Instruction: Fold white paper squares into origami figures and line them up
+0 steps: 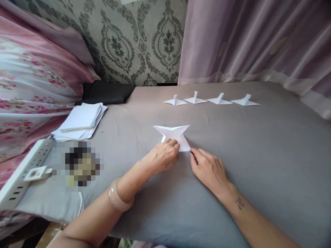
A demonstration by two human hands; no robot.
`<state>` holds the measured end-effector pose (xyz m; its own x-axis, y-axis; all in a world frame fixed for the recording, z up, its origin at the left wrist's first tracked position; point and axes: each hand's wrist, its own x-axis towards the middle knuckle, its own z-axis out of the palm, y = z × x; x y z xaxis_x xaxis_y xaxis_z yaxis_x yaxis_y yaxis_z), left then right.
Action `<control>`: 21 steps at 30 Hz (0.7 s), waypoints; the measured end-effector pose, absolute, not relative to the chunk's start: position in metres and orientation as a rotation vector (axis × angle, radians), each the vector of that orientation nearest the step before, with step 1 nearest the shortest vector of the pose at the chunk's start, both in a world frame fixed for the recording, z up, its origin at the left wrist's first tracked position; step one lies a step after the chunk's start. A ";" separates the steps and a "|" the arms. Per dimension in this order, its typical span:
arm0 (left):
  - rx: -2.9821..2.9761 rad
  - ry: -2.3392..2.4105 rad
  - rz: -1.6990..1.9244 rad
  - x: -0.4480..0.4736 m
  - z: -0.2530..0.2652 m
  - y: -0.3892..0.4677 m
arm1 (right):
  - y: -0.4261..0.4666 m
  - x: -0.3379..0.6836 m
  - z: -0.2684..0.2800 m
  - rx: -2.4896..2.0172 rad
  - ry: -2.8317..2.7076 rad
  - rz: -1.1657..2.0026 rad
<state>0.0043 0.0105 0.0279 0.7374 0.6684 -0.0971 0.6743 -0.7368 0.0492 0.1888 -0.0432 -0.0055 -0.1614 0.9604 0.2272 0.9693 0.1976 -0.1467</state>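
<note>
A folded white sheet of paper (172,132) lies on the grey cloth, its two far points spread left and right and its middle pinched in. My left hand (167,155) is closed over its near left part, with curled fingers pressing on the paper and hiding some of it. At the near right corner, my right hand (209,167) holds the paper's tip between thumb and forefinger. A light bangle (119,196) circles my left wrist.
Several folded paper figures with upright necks, one of them a white bird shape (219,99), stand in a row at the back. Left are a stack of white paper (80,120), a black folded item (106,92) and a white power strip (24,172). Curtains (245,41) hang behind.
</note>
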 end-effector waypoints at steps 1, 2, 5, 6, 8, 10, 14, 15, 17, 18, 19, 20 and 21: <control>2.828 1.081 -0.097 0.001 0.029 0.011 | -0.043 0.189 -0.005 -1.838 -2.206 -0.032; 2.820 1.053 -0.090 -0.002 0.030 0.012 | -0.043 0.189 -0.005 -1.842 -2.205 -0.021; 2.872 0.998 -0.129 -0.004 0.031 0.016 | -0.043 0.189 -0.006 -1.854 -2.210 -0.016; 2.895 0.997 -0.167 -0.003 0.031 0.017 | -0.042 0.188 -0.006 -1.856 -2.215 -0.017; 2.941 0.999 -0.239 0.000 0.030 0.018 | -0.042 0.188 -0.005 -1.857 -2.231 -0.016; 2.979 0.991 -0.272 0.003 0.029 0.017 | -0.043 0.188 -0.003 -1.867 -2.240 -0.013; 2.968 1.098 -0.229 0.003 0.024 0.013 | -0.044 0.188 -0.002 -1.862 -2.228 -0.011; 2.951 1.141 -0.188 0.003 0.024 0.012 | -0.044 0.188 -0.002 -1.853 -2.228 -0.007; 2.921 1.219 -0.091 0.003 0.024 0.011 | -0.043 0.188 -0.002 -1.844 -2.232 0.007; 2.912 1.251 -0.060 0.003 0.026 0.010 | -0.043 0.188 -0.002 -1.845 -2.235 0.017; 2.907 1.281 -0.049 0.003 0.028 0.010 | -0.042 0.187 -0.002 -1.853 -2.235 0.026; 2.907 1.307 -0.053 0.004 0.030 0.010 | -0.042 0.186 -0.001 -1.866 -2.236 0.037; 2.913 1.322 -0.069 0.004 0.031 0.010 | -0.041 0.185 0.000 -1.881 -2.235 0.049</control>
